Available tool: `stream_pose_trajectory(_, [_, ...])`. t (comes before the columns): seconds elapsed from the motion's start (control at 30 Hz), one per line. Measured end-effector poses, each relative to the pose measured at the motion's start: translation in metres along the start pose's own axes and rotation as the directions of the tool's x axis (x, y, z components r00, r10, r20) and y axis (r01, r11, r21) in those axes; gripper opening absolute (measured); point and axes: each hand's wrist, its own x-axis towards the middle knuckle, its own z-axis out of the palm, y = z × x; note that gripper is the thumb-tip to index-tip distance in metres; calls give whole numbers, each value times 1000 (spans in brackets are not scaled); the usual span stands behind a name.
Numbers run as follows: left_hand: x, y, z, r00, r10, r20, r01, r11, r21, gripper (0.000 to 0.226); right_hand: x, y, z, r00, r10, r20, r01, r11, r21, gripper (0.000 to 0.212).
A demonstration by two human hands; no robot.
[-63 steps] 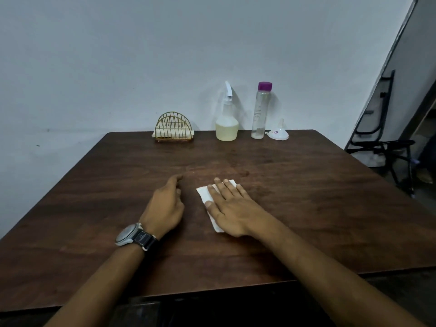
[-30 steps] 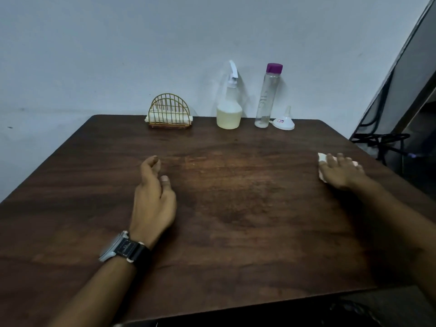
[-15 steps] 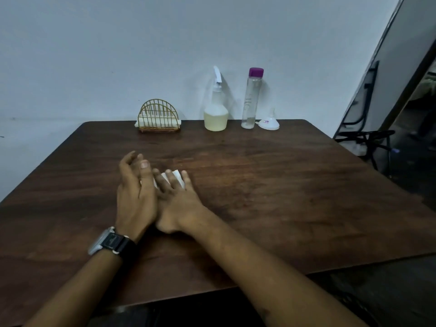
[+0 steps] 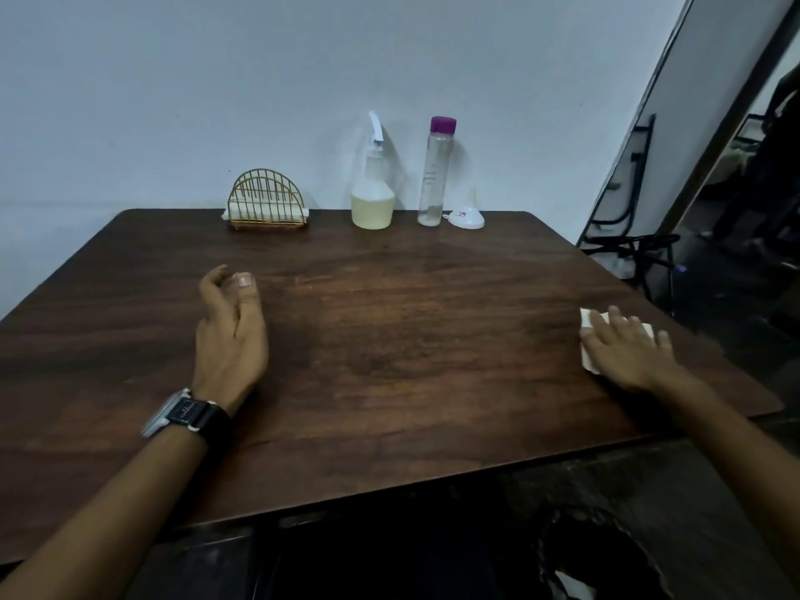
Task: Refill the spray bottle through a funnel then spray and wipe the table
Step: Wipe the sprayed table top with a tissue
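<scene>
A white folded tissue lies near the right edge of the dark wooden table. My right hand presses flat on it with straight fingers. My left hand, with a watch on the wrist, rests on its edge at the table's left middle, fingers loosely curled and holding nothing. At the back by the wall stand a spray bottle with yellowish liquid, a clear bottle with a purple cap, and a white funnel lying mouth down.
A gold wire napkin holder with napkins sits at the back left of the bottles. A black metal chair stands beyond the table's right edge. The wall runs right behind the table.
My right hand has slid the tissue from beside my left hand across to the table's right edge. My left hand has stayed in place.
</scene>
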Motion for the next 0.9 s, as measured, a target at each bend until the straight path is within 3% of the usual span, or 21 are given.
stream_pose_trajectory(0.07, [1,0,1,1000,-4,3,4,1000,-1,50,-6,-41,3,998,-60,-12,60,998,-5,65])
stream_pose_trajectory(0.13, [1,0,1,1000,2,15,-2,1000,12,51,-25,-98,10,968,-244,-49,241,968,-69,66])
stream_pose_trajectory(0.2, [0,0,2,1000,9,23,-9,1000,28,51,-55,-169,20,886,-458,-71,447,885,-131,70])
stream_pose_trajectory(0.3, [-2,3,1,1000,12,13,-12,999,39,50,-109,-260,38,796,-604,-36,604,797,1,66])
stream_pose_trajectory(0.4, [-3,4,1,1000,9,4,-9,999,41,49,-145,-294,53,704,-708,-61,711,699,77,66])
stream_pose_trajectory(0.5, [-5,5,0,1000,0,5,0,999,43,50,-147,-288,52,669,-740,-62,742,662,106,66])
stream_pose_trajectory(0.6, [-6,5,-1,1000,15,13,-15,998,55,49,-116,-259,41,723,-690,-35,690,721,65,64])
stream_pose_trajectory(0.77, [-6,4,0,999,26,38,-29,998,56,50,-47,-136,18,922,-383,-49,384,923,5,62])
stream_pose_trajectory(0.9, [-3,2,0,999,25,38,-27,999,44,51,-29,-76,15,983,-174,-51,177,983,58,65])
